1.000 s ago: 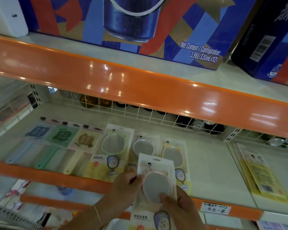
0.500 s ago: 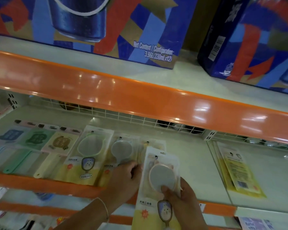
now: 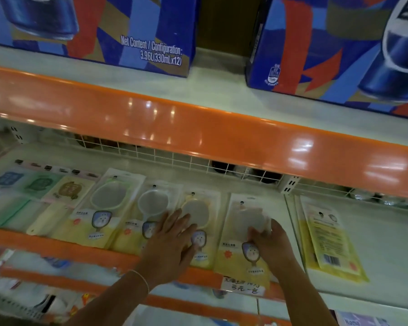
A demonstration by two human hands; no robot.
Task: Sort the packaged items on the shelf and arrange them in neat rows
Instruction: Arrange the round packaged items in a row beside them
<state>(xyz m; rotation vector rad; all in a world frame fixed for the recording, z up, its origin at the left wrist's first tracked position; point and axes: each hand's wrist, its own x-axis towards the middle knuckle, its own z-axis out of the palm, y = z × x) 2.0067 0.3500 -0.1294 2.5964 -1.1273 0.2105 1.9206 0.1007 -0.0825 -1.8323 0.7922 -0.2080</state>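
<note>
Head view. Four clear plastic packs, each holding a round hand mirror over a yellow card, lie flat side by side on the pale middle shelf (image 3: 264,184), bottoms at the orange front lip, presumably so the faces read from the aisle.

The right hand (image 3: 270,243) grips the rightmost pack, pink-rimmed mirror (image 3: 247,222), fingers curled over the mirror disc; the pack sits just beside its neighbour, likely being squared into the row.

The left hand (image 3: 172,241) lies flat, fingers straight and spread, pressing the yellow-rimmed mirror pack (image 3: 196,212) and the edge of the white-rimmed mirror pack (image 3: 152,203), probably to stop them sliding.

The green-rimmed mirror pack (image 3: 111,196) lies untouched further left.
</note>
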